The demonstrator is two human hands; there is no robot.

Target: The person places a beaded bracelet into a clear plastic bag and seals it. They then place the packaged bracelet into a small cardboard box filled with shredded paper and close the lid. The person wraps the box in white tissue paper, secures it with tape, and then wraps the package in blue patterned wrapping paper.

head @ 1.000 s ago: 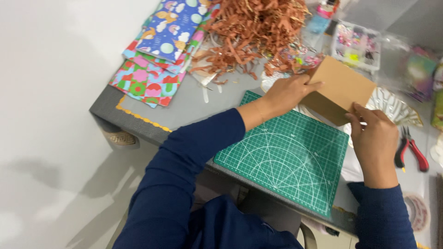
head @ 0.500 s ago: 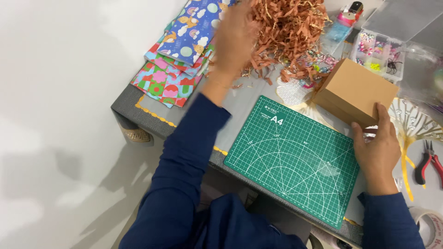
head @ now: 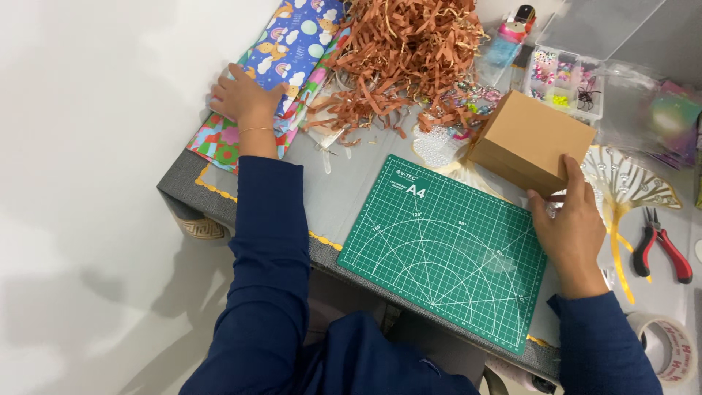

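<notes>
Now left hand (head: pixel 241 99) on patterned paper (head: pixel 292 44); right hand (head: pixel 574 227) touches brown box (head: pixel 530 139).

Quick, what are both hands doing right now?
Left hand: open, lying flat on the patterned paper sheets.
Right hand: open, fingers touching the brown cardboard box, not gripping it.

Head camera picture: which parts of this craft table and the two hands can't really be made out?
- Left hand: fingertips on the stack of patterned wrapping paper sheets; the stack's top is cut off by the frame edge.
- Right hand: palm side hidden; only the fingers touching the plain brown cardboard box show.
- Clear plastic bead organiser: contents too small to tell.
- Roll of clear tape: cut off at the right edge.
</notes>
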